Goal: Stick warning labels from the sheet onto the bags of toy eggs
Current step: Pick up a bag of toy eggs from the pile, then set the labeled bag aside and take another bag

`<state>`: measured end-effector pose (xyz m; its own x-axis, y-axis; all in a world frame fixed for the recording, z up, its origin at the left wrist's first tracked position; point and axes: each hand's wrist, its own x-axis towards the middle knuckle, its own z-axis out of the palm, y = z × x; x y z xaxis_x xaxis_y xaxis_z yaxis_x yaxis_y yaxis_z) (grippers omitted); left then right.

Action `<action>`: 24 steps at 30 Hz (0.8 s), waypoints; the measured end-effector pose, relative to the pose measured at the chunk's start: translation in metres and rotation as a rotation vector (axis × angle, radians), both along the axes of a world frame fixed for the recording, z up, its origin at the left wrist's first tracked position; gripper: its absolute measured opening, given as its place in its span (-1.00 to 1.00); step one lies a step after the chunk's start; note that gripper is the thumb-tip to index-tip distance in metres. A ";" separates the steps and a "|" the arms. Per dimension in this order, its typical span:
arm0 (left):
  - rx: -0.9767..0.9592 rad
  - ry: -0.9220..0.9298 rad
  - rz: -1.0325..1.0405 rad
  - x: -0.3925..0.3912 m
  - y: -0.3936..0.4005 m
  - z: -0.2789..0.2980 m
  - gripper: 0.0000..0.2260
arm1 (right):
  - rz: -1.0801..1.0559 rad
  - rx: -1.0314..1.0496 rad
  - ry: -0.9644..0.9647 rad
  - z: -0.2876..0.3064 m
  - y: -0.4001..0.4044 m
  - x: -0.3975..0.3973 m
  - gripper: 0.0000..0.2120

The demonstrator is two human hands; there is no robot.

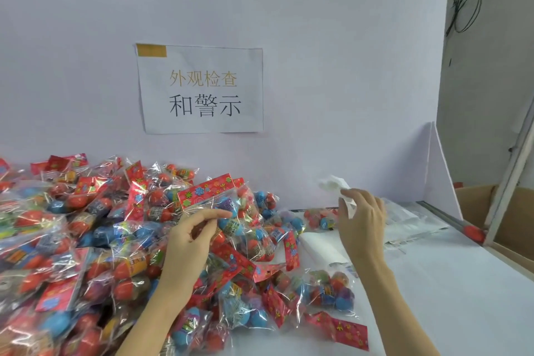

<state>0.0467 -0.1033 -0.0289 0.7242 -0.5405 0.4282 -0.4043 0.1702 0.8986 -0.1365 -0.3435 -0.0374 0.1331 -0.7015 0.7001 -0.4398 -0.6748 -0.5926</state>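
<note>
left hand (192, 235) fingers pinch bag (231, 211) | right hand (362, 220) raised, fingers pinch label strip (348, 201)

The bags (86, 240) are clear film over red, blue, green and purple eggs (225, 205), topped with red header cards (205, 191) printed in blue, green and yellow flowers. Above the bags, a white notice (202, 89) bears gold and black characters. Right of the bags, the surface (462, 298) is white.

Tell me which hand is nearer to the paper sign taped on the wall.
Left. The left hand is raised almost directly below the paper sign, gripping a bag of toy eggs. The right hand is off to the sign's right, pinching white paper.
</note>
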 end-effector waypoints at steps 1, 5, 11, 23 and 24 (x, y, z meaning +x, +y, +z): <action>-0.014 0.010 -0.007 -0.001 0.000 0.002 -0.65 | 0.063 -0.094 -0.049 0.007 0.015 0.008 -0.76; 0.016 0.057 -0.034 -0.005 0.002 0.006 -0.63 | 0.381 -0.334 -0.027 0.017 0.077 0.039 -0.75; -0.049 0.217 -0.047 0.000 -0.002 0.005 -0.45 | 0.781 -0.446 0.151 -0.002 0.132 0.063 -0.83; -0.077 0.364 -0.077 0.005 0.001 0.002 -0.64 | 0.617 0.062 -0.196 0.010 0.118 0.057 -0.84; -0.058 0.335 -0.070 0.003 0.000 0.002 -0.66 | 0.628 0.070 -0.172 0.009 0.119 0.057 -0.77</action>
